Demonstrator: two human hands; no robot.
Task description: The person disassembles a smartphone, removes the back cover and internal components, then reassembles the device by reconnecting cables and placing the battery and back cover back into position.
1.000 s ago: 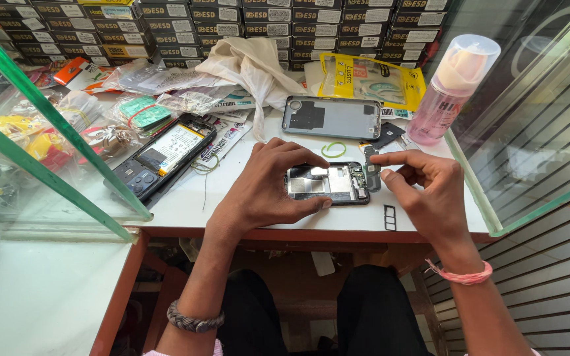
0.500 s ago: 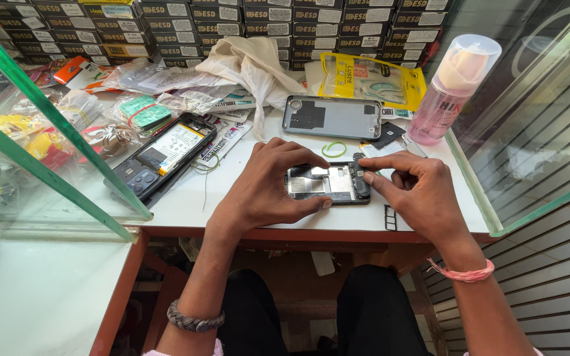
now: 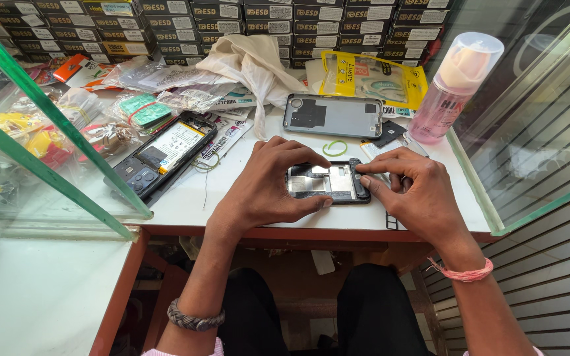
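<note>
Left hand (image 3: 268, 191) is clamping the opened black phone w/ bare metal insides (image 3: 328, 181) flat on the white worktop (image 3: 186, 204), near the front edge, fingers curled over its left end so it isn't sliding. Right hand (image 3: 413, 194) is pinching the phone's right end, thumb and forefinger nearly closed. Vs 1 s ago: right fingertips are now moved in onto the phone; grey back cover (image 3: 332, 115) unchanged.

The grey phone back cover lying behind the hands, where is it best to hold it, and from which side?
Grip the grey back cover by its two long edges, from above. It lies flat on the white table, too thin for a side approach. Its near edge is open; a yellow packet crowds the far edge.
</note>
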